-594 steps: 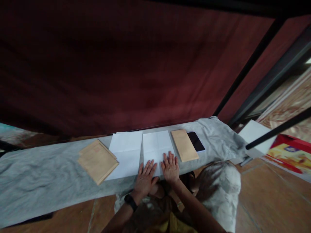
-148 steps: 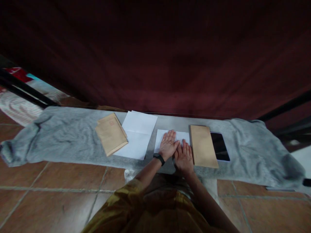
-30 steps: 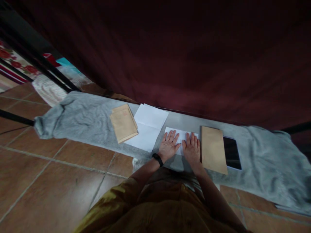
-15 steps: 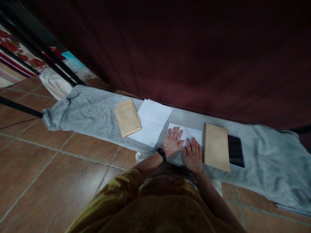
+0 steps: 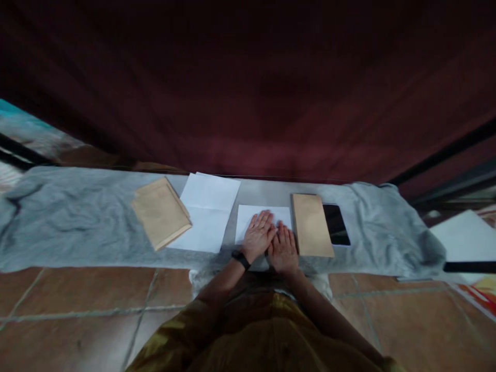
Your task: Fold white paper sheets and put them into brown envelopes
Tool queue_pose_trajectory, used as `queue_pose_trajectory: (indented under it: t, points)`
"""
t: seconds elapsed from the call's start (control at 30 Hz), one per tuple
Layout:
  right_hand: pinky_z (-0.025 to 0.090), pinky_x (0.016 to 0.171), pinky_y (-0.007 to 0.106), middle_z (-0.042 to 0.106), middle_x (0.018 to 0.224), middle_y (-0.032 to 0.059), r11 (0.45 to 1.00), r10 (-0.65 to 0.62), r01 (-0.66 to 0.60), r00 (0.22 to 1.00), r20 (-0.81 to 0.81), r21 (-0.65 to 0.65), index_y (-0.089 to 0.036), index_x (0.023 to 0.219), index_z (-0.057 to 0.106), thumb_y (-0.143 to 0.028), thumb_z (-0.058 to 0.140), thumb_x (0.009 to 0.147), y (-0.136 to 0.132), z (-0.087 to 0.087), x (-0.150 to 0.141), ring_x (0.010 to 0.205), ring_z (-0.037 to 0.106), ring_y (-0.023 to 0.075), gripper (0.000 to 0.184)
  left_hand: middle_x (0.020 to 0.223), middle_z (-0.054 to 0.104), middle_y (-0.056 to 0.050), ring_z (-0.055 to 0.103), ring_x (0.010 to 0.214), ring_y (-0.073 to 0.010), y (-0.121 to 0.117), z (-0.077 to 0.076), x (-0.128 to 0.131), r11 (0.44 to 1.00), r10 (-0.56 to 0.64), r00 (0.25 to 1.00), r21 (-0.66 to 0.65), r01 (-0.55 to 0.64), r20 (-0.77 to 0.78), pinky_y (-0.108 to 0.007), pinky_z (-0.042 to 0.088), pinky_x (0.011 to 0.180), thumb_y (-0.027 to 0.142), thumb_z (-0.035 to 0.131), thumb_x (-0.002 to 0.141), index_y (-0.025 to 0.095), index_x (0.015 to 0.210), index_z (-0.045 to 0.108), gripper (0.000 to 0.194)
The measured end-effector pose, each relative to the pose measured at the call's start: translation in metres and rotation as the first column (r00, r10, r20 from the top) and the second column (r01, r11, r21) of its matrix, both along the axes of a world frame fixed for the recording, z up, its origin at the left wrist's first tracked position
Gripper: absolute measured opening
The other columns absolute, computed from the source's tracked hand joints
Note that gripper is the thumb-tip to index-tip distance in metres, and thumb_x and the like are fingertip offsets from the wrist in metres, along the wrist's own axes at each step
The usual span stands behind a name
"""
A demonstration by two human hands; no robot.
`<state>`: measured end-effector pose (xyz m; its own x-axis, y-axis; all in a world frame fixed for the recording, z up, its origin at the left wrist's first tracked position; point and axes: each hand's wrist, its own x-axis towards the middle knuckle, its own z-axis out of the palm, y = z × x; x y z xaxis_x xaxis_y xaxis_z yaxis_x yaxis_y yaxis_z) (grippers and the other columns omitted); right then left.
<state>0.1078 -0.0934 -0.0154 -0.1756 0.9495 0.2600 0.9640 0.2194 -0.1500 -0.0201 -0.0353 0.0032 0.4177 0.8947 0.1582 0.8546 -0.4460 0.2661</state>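
Observation:
A folded sheet of white paper [image 5: 245, 217] lies in front of me on the grey cloth. My left hand [image 5: 259, 235], with a black band on its wrist, rests flat on its middle, fingers stretched out. Beside it my right hand [image 5: 283, 249] lies flat on the paper's right part, near the left hand's thumb. The two hands cover much of the sheet's near side. To the right is a stack of brown envelopes [image 5: 313, 226]. On the left, more brown envelopes [image 5: 160, 213] overlap creased white sheets [image 5: 211, 199].
A dark-screened tablet or phone [image 5: 336, 225] lies partly beside the right envelope stack. The grey cloth [image 5: 85, 222] covers a long narrow bench, rumpled at both ends. A dark red curtain [image 5: 248, 103] hangs behind it. Tiled floor [image 5: 89, 292] runs along the near side.
My view has swung to the right and levelled. My left hand has slid right across the folded paper, closer to my right hand. Both stay flat.

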Motion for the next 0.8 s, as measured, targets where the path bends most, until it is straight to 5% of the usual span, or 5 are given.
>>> queue_pose_trajectory:
  t: [0.27, 0.5, 0.63, 0.8]
  points:
    - [0.025, 0.118, 0.05, 0.028, 0.161, 0.0176, 0.999, -0.023, 0.025, 0.999, -0.048, 0.026, -0.016, 0.152, 0.04, -0.039, 0.044, 0.101, 0.002, 0.002, 0.0, 0.147, 0.032, 0.0315, 0.056, 0.159, 0.034, -0.017, 0.024, 0.151, -0.0269, 0.015, -0.012, -0.041, 0.968, 0.245, 0.969, 0.058, -0.245, 0.01, -0.048, 0.022, 0.123, 0.039, 0.028, 0.102, 0.006, 0.152, 0.033, 0.06]
    - [0.022, 0.119, 0.052, 0.025, 0.162, 0.0163, 0.999, -0.032, 0.028, 0.994, -0.101, -0.042, -0.016, 0.154, 0.036, -0.039, 0.045, 0.101, 0.001, 0.006, -0.002, 0.148, 0.028, 0.0321, 0.058, 0.158, 0.033, -0.024, 0.03, 0.148, -0.0318, -0.006, -0.006, -0.05, 0.922, 0.374, 0.889, -0.001, -0.387, 0.264, -0.049, 0.03, 0.119, 0.033, 0.04, 0.096, 0.003, 0.15, 0.033, 0.062]
    - [0.021, 0.12, 0.052, 0.024, 0.163, 0.0151, 0.997, -0.038, 0.029, 0.991, -0.129, -0.077, -0.016, 0.154, 0.035, -0.039, 0.045, 0.1, 0.001, 0.008, -0.002, 0.149, 0.026, 0.0318, 0.059, 0.146, 0.05, -0.023, 0.05, 0.134, -0.0316, -0.005, 0.007, -0.053, 0.86, 0.508, 0.719, -0.226, -0.458, 0.474, -0.046, 0.041, 0.111, 0.032, 0.054, 0.088, 0.008, 0.144, 0.043, 0.062]
    - [0.023, 0.119, 0.053, 0.026, 0.162, 0.0157, 0.998, -0.037, 0.03, 0.988, -0.15, -0.053, -0.016, 0.153, 0.037, -0.039, 0.045, 0.1, 0.001, 0.008, -0.002, 0.149, 0.027, 0.0323, 0.058, 0.091, 0.072, -0.008, 0.067, 0.091, -0.0239, 0.005, 0.02, -0.058, 0.716, 0.696, 0.312, -0.588, -0.377, 0.647, -0.037, 0.052, 0.089, 0.024, 0.069, 0.069, 0.014, 0.106, 0.068, 0.038]
